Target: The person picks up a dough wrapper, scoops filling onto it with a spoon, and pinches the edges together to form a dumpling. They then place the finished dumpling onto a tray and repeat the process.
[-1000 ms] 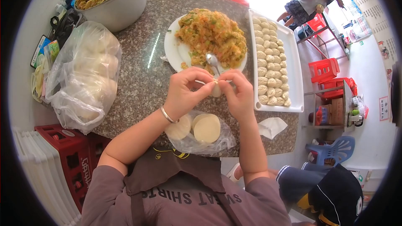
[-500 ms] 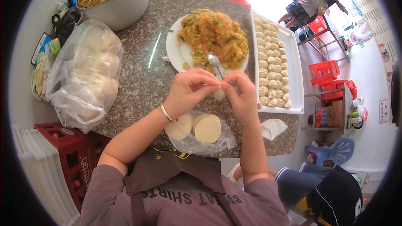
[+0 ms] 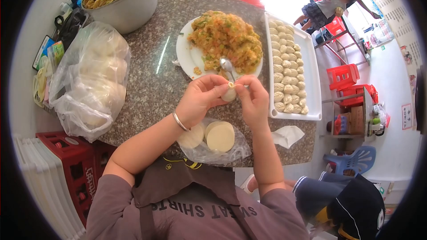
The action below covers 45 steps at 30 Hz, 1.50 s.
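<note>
Between my two hands is a small pale dumpling (image 3: pixel 229 94), its top edge still parted at a small gap. My left hand (image 3: pixel 201 98) pinches it from the left, fingers closed. From the other side my right hand (image 3: pixel 252 98) grips its edge between thumb and fingers. Just beyond them a metal spoon (image 3: pixel 226 65) rests on a heap of orange and green filling (image 3: pixel 227 38) on a white plate (image 3: pixel 183 55). Nearer my body, round dough wrappers (image 3: pixel 220 136) lie stacked on a clear plastic bag (image 3: pixel 240 149).
On the right, a white tray (image 3: pixel 313 80) holds rows of pleated dumplings (image 3: pixel 284 66). A crumpled tissue (image 3: pixel 288 136) lies below it. At left are a bag of dough (image 3: pixel 95 75) and a metal bowl of filling (image 3: pixel 129 13). People stand and sit to the right.
My fingers have shifted along the dumpling's edge, and the dumpling has tilted so that more of it and the gap at its top show.
</note>
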Tool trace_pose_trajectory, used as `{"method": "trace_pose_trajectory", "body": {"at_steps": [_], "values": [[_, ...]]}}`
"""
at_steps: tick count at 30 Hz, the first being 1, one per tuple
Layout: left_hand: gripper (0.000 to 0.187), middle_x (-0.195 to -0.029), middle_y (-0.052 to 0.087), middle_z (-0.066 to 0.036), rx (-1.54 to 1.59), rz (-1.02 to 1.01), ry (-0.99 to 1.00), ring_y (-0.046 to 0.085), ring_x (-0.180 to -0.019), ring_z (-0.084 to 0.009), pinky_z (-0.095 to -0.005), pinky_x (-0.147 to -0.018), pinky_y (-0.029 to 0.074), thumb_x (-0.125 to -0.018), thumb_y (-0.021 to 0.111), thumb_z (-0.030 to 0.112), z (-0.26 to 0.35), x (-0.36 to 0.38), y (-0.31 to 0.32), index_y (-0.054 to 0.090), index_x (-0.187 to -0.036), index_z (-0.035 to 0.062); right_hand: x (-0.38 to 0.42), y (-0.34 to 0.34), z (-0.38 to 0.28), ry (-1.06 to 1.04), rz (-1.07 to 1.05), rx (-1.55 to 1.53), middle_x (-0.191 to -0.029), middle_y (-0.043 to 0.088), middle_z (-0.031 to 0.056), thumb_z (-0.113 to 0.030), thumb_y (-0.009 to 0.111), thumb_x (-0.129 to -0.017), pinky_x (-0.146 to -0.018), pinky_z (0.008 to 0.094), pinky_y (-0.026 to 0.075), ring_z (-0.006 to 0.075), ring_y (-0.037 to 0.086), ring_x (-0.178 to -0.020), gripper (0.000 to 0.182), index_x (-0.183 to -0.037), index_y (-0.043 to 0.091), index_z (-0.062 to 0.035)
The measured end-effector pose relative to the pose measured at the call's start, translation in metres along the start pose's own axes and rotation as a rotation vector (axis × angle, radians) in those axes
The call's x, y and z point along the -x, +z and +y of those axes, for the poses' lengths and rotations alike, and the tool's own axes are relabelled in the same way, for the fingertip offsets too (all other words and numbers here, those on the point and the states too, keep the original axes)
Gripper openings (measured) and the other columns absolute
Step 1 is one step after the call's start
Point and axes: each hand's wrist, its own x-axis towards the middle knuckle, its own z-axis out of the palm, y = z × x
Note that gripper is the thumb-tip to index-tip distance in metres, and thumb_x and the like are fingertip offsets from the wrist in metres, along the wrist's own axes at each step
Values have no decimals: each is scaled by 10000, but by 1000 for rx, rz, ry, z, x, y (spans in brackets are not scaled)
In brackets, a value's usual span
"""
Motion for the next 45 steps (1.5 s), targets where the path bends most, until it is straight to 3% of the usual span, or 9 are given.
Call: {"method": "trace_pose_trajectory", "body": {"at_steps": [15, 20, 27, 30, 37, 39, 41, 43, 45], "values": [[125, -1031, 619, -32, -175, 11, 213, 602, -974, -119, -287, -838, 521, -909, 593, 89, -7, 1, 1, 574, -1027, 53, 1, 8, -2, -68, 19, 113, -803, 591, 99, -50, 650, -827, -689, 308, 452, 220, 581, -762, 99, -832, 573, 12], [185, -1096, 604, -47, -268, -135, 193, 596, -971, -114, -258, -846, 501, -916, 577, 84, -3, -1, 1, 578, -1098, 50, 1, 4, 1, -44, 55, 81, -820, 593, 90, -35, 638, -836, -698, 296, 454, 201, 574, -759, 80, -830, 573, 11], [273, -1096, 621, -78, -12, -58, -29, 632, -978, -173, -262, -841, 527, -919, 555, 78, 12, 1, 6, 543, -1185, 18, -1, -5, 3, 136, 127, -275, -907, 608, 58, -31, 605, -886, -744, 253, 451, 126, 565, -837, 58, -883, 613, 26], [366, -1147, 607, -95, -10, -100, -52, 645, -976, -199, -268, -845, 539, -890, 585, 37, 13, 2, 6, 510, -1247, 1, -4, -11, -1, 71, 34, -178, -938, 617, 69, -23, 622, -872, -765, 254, 452, 130, 571, -869, 57, -892, 634, 29], [483, -1176, 597, -123, -280, -81, 138, 637, -1000, -198, -279, -879, 520, -809, 657, -39, 7, 7, 12, 506, -1267, -12, -1, -11, 9, -24, 85, -120, -936, 619, 71, -17, 657, -840, -779, 252, 453, 121, 567, -876, 56, -880, 652, 23], [484, -1175, 600, -126, -332, -70, 167, 628, -1028, -211, -299, -899, 506, -796, 678, -16, 7, 9, 11, 529, -1257, 6, -1, -13, 11, -4, 20, -201, -978, 605, 69, -31, 673, -830, -768, 244, 462, 121, 568, -885, 225, -1047, 628, 2], [512, -1216, 574, -148, -1034, -43, 710, 559, -1143, -254, -364, -959, 455, -742, 735, 44, 9, 7, 9, 578, -1230, 60, -2, -14, 0, 99, -74, -393, -1010, 592, 67, -33, 675, -830, -764, 243, 467, 117, 566, -894, 331, -1145, 577, -10], [505, -1260, 539, -150, -1050, -55, 729, 475, -1231, -287, -401, -996, 409, -699, 764, 85, 13, 9, 12, 622, -1183, 95, -2, -14, -19, 285, -298, -641, -1091, 550, 54, -22, 669, -831, -753, 241, 479, 99, 559, -919, 581, -1354, 416, -38], [507, -1235, 546, -136, -1033, -38, 757, 464, -1219, -308, -407, -999, 400, -691, 774, 102, 16, 10, 17, 624, -1176, 104, -5, -26, -20, 340, -373, -530, -1061, 548, 33, -4, 652, -836, -759, 243, 479, 85, 553, -924, 532, -1329, 453, -38]]}}
